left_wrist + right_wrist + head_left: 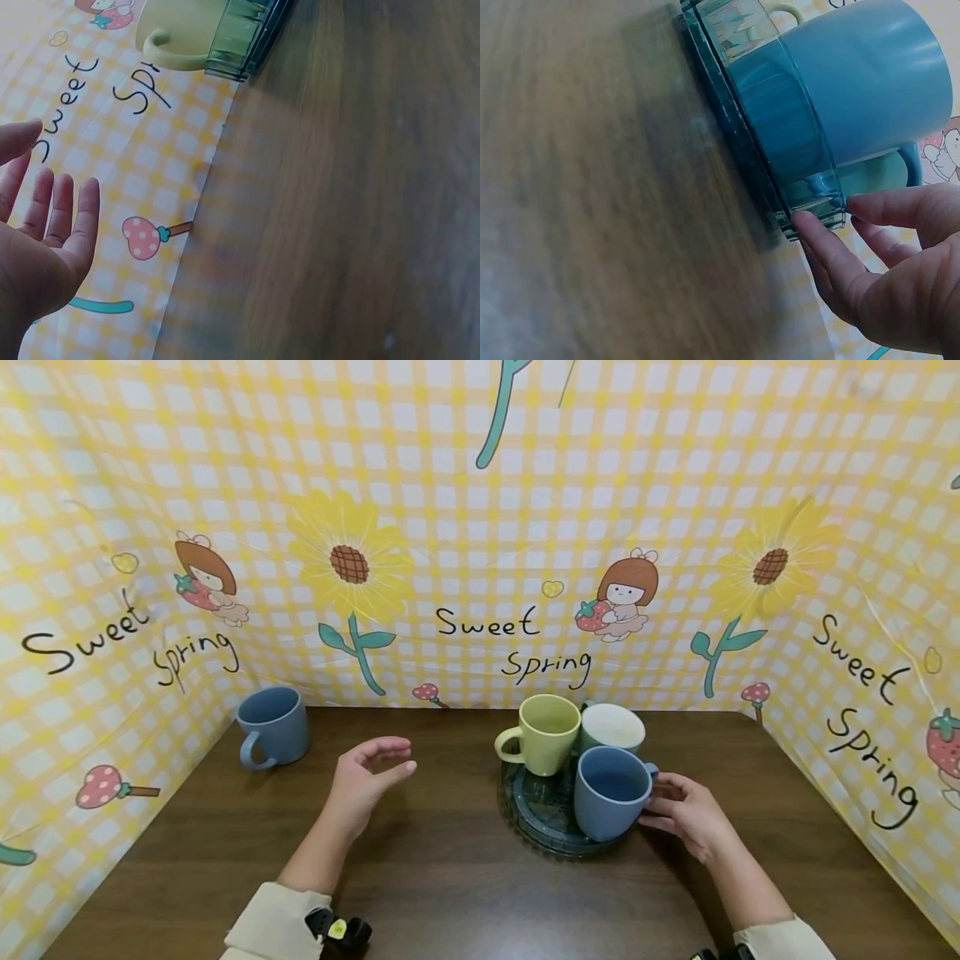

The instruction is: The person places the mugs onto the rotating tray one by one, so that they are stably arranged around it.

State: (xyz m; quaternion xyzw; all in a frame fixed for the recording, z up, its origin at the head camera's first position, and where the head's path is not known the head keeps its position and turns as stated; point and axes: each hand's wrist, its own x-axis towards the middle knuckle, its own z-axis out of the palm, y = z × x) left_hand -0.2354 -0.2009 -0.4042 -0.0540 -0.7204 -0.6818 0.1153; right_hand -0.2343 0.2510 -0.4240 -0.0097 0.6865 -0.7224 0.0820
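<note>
Sleeves (273, 922) nearest, with dark straps (339, 932) at the wrists. Brown table (442, 893) widens toward viewer; patterned cloth (465, 527) rises along its back edge and both sides. Wood shows between left hand (362, 787) and tray (536, 818), and on in front of both. Tray sits right of centre on table. Front mug (611, 806), blue, upright on it, handle pointing toward right hand (692, 817); yellow mug (557, 743) at back left of tray, handle out past the rim; pale mug (617, 727) behind front mug, base hidden. Side mug (283, 733), also blue, far left near cloth, well apart from tray. Left hand: thumb and fingers spread, holding nothing. Right hand: thumb and fingers slightly parted, tips touching tray's edge near front mug's handle; cannot tell how firmly
</note>
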